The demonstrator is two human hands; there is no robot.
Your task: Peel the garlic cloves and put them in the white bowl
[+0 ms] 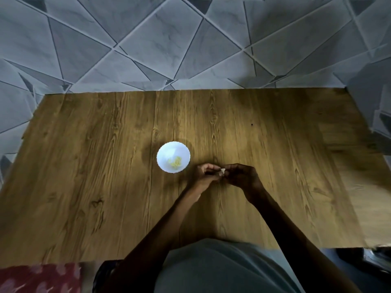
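**Both hands on one clove, beside the bowl**

At the lower left corner of the frame lay a red patterned cloth (40,278), just off the near edge of the table (84,166). The wood-grain top ran across the whole middle of the frame, with grey triangle-patterned tiles (148,39) filling the top behind it.

A little left of centre stood the white bowl (173,156), upright on the wood, with a small heap of yellowish peeled garlic (176,162) in its near side.

Just right of the bowl, my left hand (206,175) was curled, its fingertips pinching a small pale clove (223,170). My right hand (241,176) met it from the other side, fingers bent and pinching the same clove. So my hands were together, with the clove held between them above the table, near the bowl but outside it. I could not tell how much skin was on it; it was too small.

My forearms ran back toward the bottom centre, where my grey shirt (211,267) showed.
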